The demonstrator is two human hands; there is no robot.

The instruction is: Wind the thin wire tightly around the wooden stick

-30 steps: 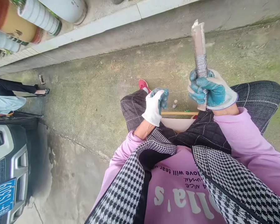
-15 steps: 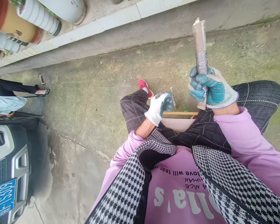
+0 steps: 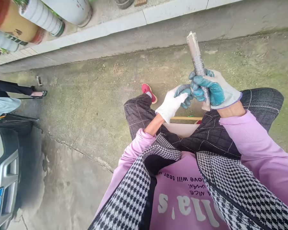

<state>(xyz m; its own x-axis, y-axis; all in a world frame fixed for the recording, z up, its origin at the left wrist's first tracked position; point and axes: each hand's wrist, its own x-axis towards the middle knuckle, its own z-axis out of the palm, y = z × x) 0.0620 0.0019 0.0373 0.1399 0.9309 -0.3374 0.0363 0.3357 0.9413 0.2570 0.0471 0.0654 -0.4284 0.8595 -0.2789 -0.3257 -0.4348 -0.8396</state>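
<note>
My right hand [image 3: 212, 88], in a white glove with blue coated palm and fingers, is wrapped round a wooden stick [image 3: 194, 48] wound with thin grey wire [image 3: 198, 65]. The stick tilts, its rough upper end leaning to the left and its lower end showing beneath the fist. Close beside it on the left, my left hand [image 3: 174, 100], gloved alike, has its fingers curled together near the right fingertips. What it pinches, if anything, is hidden.
Below my hands a yellowish pole [image 3: 182, 118] crosses between my knees. Flower pots [image 3: 42, 16] stand on a tiled ledge [image 3: 124, 25]. Far left are another person's legs [image 3: 12, 87] and a parked car [image 3: 8, 166]. Concrete ground [image 3: 86, 95] lies around me.
My left hand has moved right and up, close to the right hand. The wire-wound stick has come lower and tilted left. A small wire-wound stick seen by my left hand is now hidden.
</note>
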